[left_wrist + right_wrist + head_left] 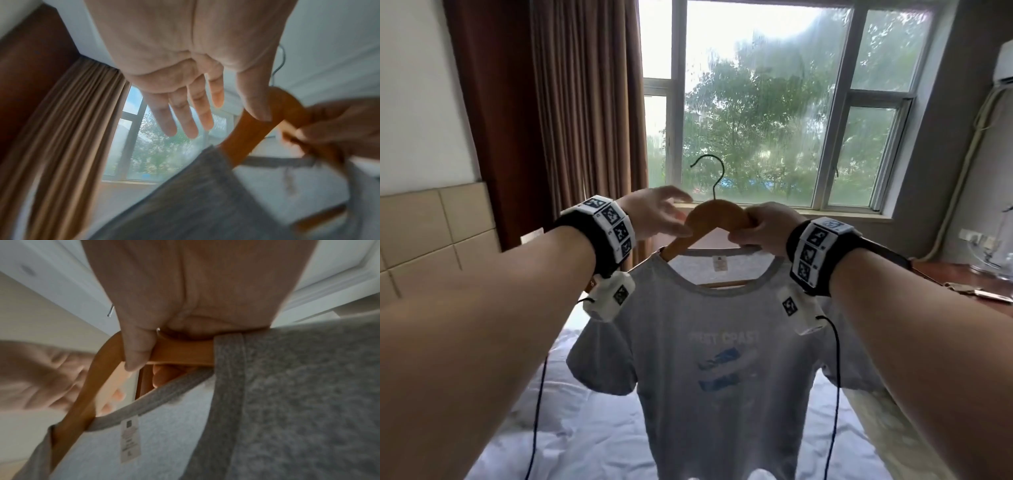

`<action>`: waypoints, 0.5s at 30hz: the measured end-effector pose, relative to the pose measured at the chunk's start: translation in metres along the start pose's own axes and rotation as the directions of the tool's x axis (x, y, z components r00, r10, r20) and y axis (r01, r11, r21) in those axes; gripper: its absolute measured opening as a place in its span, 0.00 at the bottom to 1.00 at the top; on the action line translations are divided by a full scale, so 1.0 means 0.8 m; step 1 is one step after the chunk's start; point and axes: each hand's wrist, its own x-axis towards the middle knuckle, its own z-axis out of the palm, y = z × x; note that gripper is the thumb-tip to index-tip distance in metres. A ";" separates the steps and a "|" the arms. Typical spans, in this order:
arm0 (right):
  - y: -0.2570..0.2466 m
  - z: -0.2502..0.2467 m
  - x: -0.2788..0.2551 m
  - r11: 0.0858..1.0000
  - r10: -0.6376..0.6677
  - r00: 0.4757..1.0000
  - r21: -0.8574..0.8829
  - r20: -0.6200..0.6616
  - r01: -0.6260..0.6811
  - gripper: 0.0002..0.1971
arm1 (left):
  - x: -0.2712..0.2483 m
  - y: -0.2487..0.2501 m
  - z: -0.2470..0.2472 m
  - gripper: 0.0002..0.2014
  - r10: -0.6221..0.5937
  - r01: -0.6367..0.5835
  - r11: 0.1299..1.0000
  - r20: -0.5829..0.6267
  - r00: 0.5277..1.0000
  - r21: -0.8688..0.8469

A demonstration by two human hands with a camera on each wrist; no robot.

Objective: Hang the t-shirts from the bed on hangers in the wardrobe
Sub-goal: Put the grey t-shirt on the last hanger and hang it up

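Observation:
A grey t-shirt (715, 359) with a blue print hangs on a wooden hanger (714, 214) held up in front of the window. My right hand (763, 228) grips the hanger's right arm just beside the dark metal hook (717, 174). In the right wrist view its thumb (139, 350) wraps over the wood (180, 352) next to the grey collar (228, 353). My left hand (657, 212) is open by the hanger's left arm, fingers (185, 116) straight, thumb at the wood (246, 138). No wardrobe is in view.
A bed with white sheets (592, 428) lies below the shirt. Brown curtains (571, 102) hang at the left of the window (763, 102). A wooden desk (962, 274) with small items stands at the right, with an air conditioner (1003, 65) above it.

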 end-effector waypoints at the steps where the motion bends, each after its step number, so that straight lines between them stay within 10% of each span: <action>1: 0.007 -0.003 -0.002 1.000 0.012 1.000 0.011 -0.011 -0.012 0.10 | -0.001 -0.016 -0.003 0.30 -0.040 0.036 0.996 0.048 0.998 0.076; 5: 0.034 -0.014 -0.006 0.991 0.044 0.999 0.131 -0.019 -0.041 0.07 | -0.005 -0.069 0.001 0.20 -0.215 0.150 0.926 0.158 0.964 0.347; 15: 0.077 -0.029 -0.017 0.964 0.074 0.995 0.258 -0.060 -0.056 0.04 | 0.004 -0.077 0.007 0.04 -0.025 0.034 0.964 -0.036 0.999 0.263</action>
